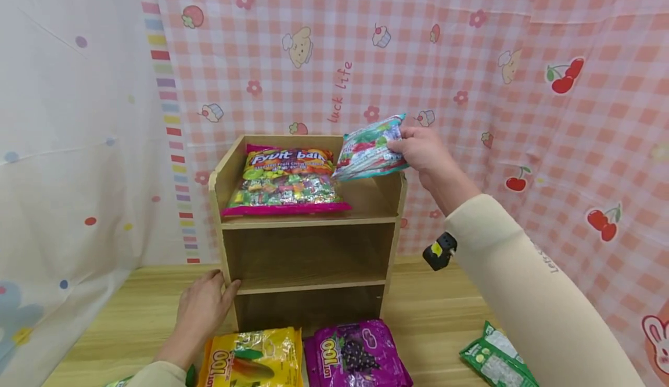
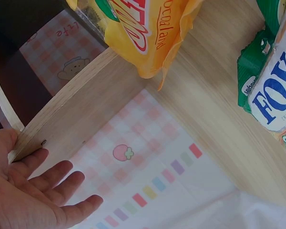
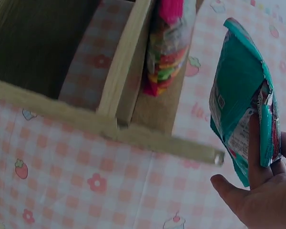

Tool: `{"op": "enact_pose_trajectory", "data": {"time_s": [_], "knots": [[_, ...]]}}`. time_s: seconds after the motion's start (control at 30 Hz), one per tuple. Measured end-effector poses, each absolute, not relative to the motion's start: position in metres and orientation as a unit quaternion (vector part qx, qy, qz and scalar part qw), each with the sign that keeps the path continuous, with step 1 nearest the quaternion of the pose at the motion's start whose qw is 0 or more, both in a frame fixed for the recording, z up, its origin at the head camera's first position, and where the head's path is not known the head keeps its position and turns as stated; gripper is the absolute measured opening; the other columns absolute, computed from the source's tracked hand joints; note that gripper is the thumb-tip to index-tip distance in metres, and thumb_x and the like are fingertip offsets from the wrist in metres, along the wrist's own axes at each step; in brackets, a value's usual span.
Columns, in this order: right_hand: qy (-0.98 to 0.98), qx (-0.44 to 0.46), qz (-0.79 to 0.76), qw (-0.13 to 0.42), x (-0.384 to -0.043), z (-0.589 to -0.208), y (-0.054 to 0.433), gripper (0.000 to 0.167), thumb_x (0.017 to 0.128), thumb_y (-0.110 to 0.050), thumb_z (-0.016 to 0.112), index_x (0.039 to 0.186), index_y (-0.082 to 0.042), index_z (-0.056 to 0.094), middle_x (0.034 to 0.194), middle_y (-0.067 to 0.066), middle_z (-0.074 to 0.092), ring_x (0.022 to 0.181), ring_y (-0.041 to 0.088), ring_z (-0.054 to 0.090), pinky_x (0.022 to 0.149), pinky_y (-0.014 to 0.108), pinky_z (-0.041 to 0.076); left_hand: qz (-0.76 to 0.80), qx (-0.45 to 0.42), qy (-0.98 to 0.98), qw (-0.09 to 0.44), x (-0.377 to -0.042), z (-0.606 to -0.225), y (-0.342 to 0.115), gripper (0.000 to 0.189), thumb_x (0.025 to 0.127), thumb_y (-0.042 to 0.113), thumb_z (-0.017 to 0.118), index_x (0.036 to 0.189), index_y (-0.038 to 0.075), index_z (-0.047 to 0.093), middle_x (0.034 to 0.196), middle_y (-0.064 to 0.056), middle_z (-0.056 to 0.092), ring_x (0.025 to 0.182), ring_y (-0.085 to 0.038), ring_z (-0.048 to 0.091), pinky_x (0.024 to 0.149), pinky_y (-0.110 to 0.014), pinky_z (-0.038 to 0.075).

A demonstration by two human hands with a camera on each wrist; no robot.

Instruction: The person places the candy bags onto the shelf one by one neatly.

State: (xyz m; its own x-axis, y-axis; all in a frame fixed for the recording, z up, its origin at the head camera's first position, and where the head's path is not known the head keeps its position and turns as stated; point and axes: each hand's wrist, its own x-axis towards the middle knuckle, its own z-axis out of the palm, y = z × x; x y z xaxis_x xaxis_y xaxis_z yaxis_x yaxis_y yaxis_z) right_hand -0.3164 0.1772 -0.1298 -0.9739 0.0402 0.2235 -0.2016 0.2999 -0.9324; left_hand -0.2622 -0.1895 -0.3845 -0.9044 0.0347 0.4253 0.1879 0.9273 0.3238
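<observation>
My right hand [image 1: 424, 150] pinches a teal candy bag [image 1: 370, 147] at its right edge, above the right part of the top tier of a small wooden shelf [image 1: 312, 222]. In the right wrist view the bag's teal back [image 3: 238, 81] shows, apart from the shelf. On the top tier a pink-edged bag of fruit chew candy [image 1: 287, 181] leans back at the left. My left hand [image 2: 33, 186] holds the shelf's left side panel, thumb and index finger at its front edge and the other fingers spread.
A yellow candy bag [image 1: 256, 358] and a purple grape candy bag [image 1: 358, 355] stand before the bottom tier. A green bag [image 1: 499, 355] lies at the right on the wood-grain surface. A green and white FOX'S bag [image 2: 276, 95] is near the left hand. Checked cloth [image 1: 324, 44] hangs behind.
</observation>
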Motion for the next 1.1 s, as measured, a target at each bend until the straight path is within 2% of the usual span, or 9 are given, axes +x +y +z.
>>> {"op": "enact_pose_trajectory", "data": {"time_s": [0.13,0.2,0.27,0.37,0.5,0.63,0.7,0.87,1.1], "knots": [[-0.817,0.056,0.566,0.095,-0.324,-0.137,0.164,0.035,0.102,-0.013,0.055,0.131,0.005,0.059,0.089,0.006,0.070,0.078,0.010,0.064,0.080,0.027,0.052,-0.181,-0.058,-0.960,0.208,-0.262,-0.385,-0.189,0.043,0.099,0.027,0.060,0.110,-0.015,0.063,0.123,-0.035,0.057,0.109,-0.054,0.056,0.090,-0.066,0.044],[-0.857,0.067,0.499,0.110,-0.326,-0.141,0.161,0.040,0.101,-0.014,0.055,0.138,0.002,0.054,0.110,0.012,0.070,0.096,0.017,0.065,0.091,0.033,0.050,-0.182,-0.059,-0.960,0.207,-0.262,-0.384,-0.188,0.043,0.099,0.027,0.060,0.109,-0.015,0.064,0.123,-0.035,0.057,0.109,-0.054,0.056,0.090,-0.066,0.044],[-0.897,0.080,0.411,0.139,-0.327,-0.145,0.160,0.048,0.101,-0.016,0.055,0.146,-0.002,0.046,0.133,0.017,0.060,0.118,0.025,0.059,0.102,0.041,0.044,-0.183,-0.059,-0.960,0.206,-0.262,-0.384,-0.187,0.043,0.099,0.027,0.060,0.109,-0.015,0.064,0.124,-0.035,0.057,0.110,-0.054,0.055,0.090,-0.066,0.044],[-0.939,0.095,0.271,0.190,-0.326,-0.150,0.161,0.057,0.101,-0.018,0.054,0.154,-0.009,0.035,0.150,0.016,0.045,0.130,0.033,0.048,0.107,0.048,0.039,-0.184,-0.057,-0.960,0.205,-0.261,-0.383,-0.186,0.044,0.099,0.027,0.060,0.112,-0.015,0.063,0.124,-0.035,0.057,0.111,-0.054,0.055,0.091,-0.066,0.043],[-0.954,0.141,0.183,0.188,-0.320,-0.153,0.160,0.056,0.102,-0.021,0.054,0.154,-0.012,0.036,0.152,0.014,0.042,0.121,0.034,0.053,0.101,0.050,0.043,-0.184,-0.056,-0.959,0.206,-0.261,-0.382,-0.186,0.046,0.099,0.027,0.059,0.115,-0.016,0.062,0.125,-0.035,0.057,0.111,-0.054,0.055,0.092,-0.066,0.043],[-0.960,0.206,0.087,0.166,-0.314,-0.155,0.150,0.056,0.102,-0.030,0.056,0.152,-0.011,0.040,0.151,0.014,0.044,0.129,0.034,0.051,0.107,0.050,0.039,-0.185,-0.057,-0.958,0.212,-0.261,-0.382,-0.187,0.045,0.100,0.027,0.059,0.113,-0.016,0.062,0.125,-0.035,0.057,0.111,-0.054,0.055,0.091,-0.066,0.043],[-0.960,0.225,0.048,0.158,-0.311,-0.158,0.143,0.057,0.102,-0.034,0.055,0.151,-0.010,0.041,0.150,0.015,0.045,0.137,0.034,0.043,0.112,0.049,0.033,-0.185,-0.058,-0.957,0.215,-0.261,-0.383,-0.188,0.044,0.100,0.027,0.059,0.111,-0.015,0.063,0.124,-0.035,0.057,0.110,-0.054,0.056,0.091,-0.066,0.043],[-0.965,0.225,-0.005,0.132,-0.312,-0.174,0.130,0.058,0.104,-0.040,0.049,0.153,-0.011,0.039,0.153,0.017,0.040,0.139,0.035,0.039,0.113,0.049,0.033,-0.180,-0.059,-0.958,0.214,-0.262,-0.384,-0.190,0.044,0.099,0.027,0.059,0.109,-0.015,0.063,0.124,-0.035,0.057,0.109,-0.054,0.056,0.090,-0.065,0.044],[-0.964,0.229,-0.009,0.133,-0.315,-0.195,0.125,0.056,0.106,-0.039,0.042,0.153,-0.009,0.037,0.154,0.018,0.038,0.141,0.034,0.037,0.114,0.047,0.031,-0.180,-0.057,-0.957,0.218,-0.261,-0.385,-0.190,0.043,0.099,0.027,0.060,0.109,-0.015,0.063,0.122,-0.035,0.058,0.107,-0.053,0.057,0.089,-0.065,0.045]]}}
